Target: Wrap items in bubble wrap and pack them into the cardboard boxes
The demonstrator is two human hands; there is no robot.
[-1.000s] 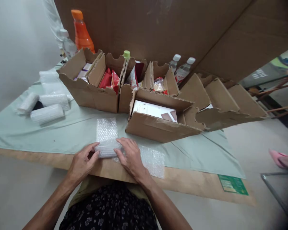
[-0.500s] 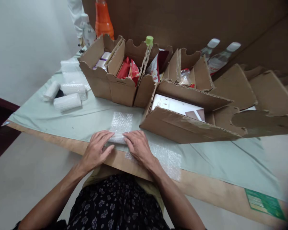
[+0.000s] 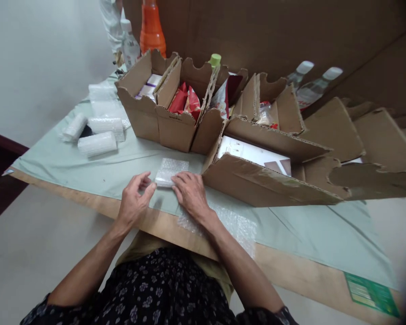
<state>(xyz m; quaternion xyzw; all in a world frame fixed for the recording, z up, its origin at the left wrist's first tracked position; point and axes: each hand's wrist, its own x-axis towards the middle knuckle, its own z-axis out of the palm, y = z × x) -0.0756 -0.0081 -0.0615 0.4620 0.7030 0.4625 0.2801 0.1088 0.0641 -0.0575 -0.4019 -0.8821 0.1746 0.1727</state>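
One left hand (image 3: 134, 197) is curving, thumb apart, beside one bubble-wrap bundle (image 3: 165, 175); one right hand (image 3: 191, 192), grip unclear, is touching it.

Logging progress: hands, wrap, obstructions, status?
Right hand on bubble wrap; left hand open beside it, contact unclear. Wrap partly rolled, far end flat. Cardboard box close on right.

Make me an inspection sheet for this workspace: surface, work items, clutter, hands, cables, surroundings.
Surface: creased pale green cloth over wooden board.
Work items: partly rolled bubble wrap; flat bubble-wrap sheet overlapping the board's edge.
Clutter: bubble-wrap rolls at left; cardboard bins holding red packets and a white box, among others.
Hands: right hand on the partly rolled wrap; left hand beside it, contact unclear.
Cables: nothing seen.
Surroundings: cardboard panel and bottles behind.
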